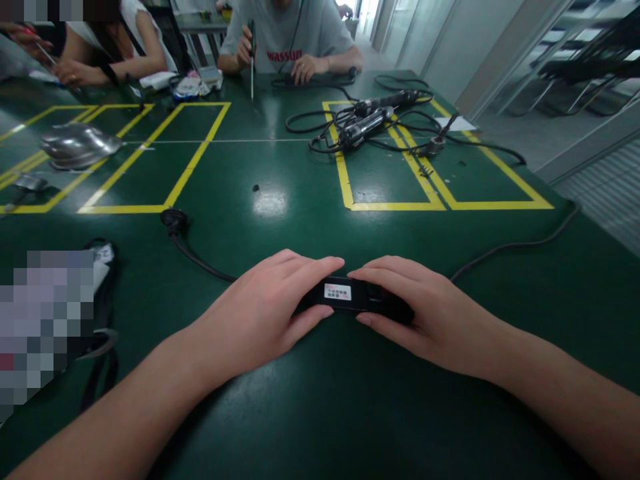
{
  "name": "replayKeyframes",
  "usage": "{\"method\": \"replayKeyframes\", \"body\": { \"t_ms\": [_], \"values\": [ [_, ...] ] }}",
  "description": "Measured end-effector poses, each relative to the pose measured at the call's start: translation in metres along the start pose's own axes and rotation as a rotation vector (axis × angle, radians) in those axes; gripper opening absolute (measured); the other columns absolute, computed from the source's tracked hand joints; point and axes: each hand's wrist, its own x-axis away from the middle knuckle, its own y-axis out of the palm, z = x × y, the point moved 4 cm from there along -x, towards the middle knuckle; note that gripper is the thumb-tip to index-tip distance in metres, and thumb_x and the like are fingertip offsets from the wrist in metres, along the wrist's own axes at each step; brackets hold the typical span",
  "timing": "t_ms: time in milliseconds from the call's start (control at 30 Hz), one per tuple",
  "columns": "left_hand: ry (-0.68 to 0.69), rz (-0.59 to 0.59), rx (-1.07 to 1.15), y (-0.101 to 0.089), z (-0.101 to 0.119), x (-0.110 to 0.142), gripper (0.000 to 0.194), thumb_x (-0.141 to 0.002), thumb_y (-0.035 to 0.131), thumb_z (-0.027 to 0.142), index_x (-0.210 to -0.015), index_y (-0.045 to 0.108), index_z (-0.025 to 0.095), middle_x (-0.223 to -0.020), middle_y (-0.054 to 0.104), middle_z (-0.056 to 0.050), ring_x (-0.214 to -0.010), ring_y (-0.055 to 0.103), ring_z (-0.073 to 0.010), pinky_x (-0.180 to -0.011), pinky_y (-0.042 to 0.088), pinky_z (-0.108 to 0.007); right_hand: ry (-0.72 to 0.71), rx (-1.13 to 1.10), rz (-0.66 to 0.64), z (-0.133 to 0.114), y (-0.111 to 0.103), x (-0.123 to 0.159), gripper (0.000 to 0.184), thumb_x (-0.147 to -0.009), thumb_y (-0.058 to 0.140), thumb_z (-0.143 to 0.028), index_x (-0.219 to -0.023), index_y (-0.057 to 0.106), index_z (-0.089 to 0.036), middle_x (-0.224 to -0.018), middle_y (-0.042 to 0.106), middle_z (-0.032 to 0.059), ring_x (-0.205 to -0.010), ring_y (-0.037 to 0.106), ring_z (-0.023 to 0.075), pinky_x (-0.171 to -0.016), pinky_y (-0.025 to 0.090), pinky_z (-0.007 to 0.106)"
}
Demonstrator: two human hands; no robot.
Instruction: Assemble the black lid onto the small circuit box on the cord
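Note:
A slim black device [350, 295] with a small white label lies flat on the green table [320, 413], a black cable running from each end. My left hand [267, 313] grips its left end, thumb on the near side and fingers over the top. My right hand [415, 310] grips its right end the same way. The fingertips of both hands nearly meet above the label.
A round black plug [173, 220] on a cable lies to the left. Black electric tools with tangled cords [367, 123] sit in a yellow-taped box far right. A silver bag [77, 143] lies far left. Two other people sit at the far edge; one holds a screwdriver [251, 60].

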Motion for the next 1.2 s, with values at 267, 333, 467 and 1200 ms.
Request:
{"method": "replayKeyframes", "body": {
  "t_ms": [267, 333, 467, 1200],
  "values": [
    [-0.005, 0.007, -0.009, 0.0, 0.002, 0.0011, 0.047, -0.108, 0.069, 0.028, -0.153, 0.059, 0.02, -0.139, 0.077, -0.01, -0.124, 0.073, -0.0261, -0.111, 0.061, -0.045, 0.0, 0.008, 0.015, -0.0008, 0.0015, 0.0011, 0.028, -0.104, 0.07, -0.031, -0.13, 0.072, -0.024, -0.123, 0.08, 0.011, -0.106, 0.077, 0.0291, -0.09, 0.065, 0.046],
    [0.001, 0.025, -0.012, -0.0008, 0.0025, 0.0017, 0.047, -0.107, 0.069, 0.027, -0.153, 0.059, 0.019, -0.142, 0.075, -0.011, -0.127, 0.072, -0.0263, -0.113, 0.061, -0.044, -0.004, 0.014, 0.006, -0.0015, 0.0017, 0.001, 0.028, -0.105, 0.069, -0.031, -0.131, 0.071, -0.023, -0.124, 0.079, 0.0114, -0.107, 0.077, 0.0294, -0.091, 0.065, 0.047],
    [-0.001, 0.045, -0.022, -0.001, 0.0019, 0.0029, 0.048, -0.107, 0.069, 0.027, -0.153, 0.06, 0.019, -0.144, 0.073, -0.012, -0.129, 0.071, -0.0269, -0.114, 0.06, -0.043, -0.015, 0.027, -0.002, -0.0028, 0.0022, 0.0008, 0.028, -0.106, 0.067, -0.032, -0.132, 0.069, -0.023, -0.124, 0.079, 0.0122, -0.107, 0.077, 0.0296, -0.09, 0.066, 0.048],
    [0.0, 0.026, -0.018, -0.0004, 0.0009, 0.0037, 0.049, -0.107, 0.068, 0.028, -0.154, 0.059, 0.021, -0.143, 0.074, -0.012, -0.128, 0.071, -0.0268, -0.114, 0.061, -0.044, -0.008, 0.031, -0.001, -0.0025, 0.002, 0.0009, 0.029, -0.106, 0.067, -0.032, -0.133, 0.07, -0.023, -0.124, 0.079, 0.0119, -0.107, 0.077, 0.0294, -0.091, 0.065, 0.048]
  ]
}}
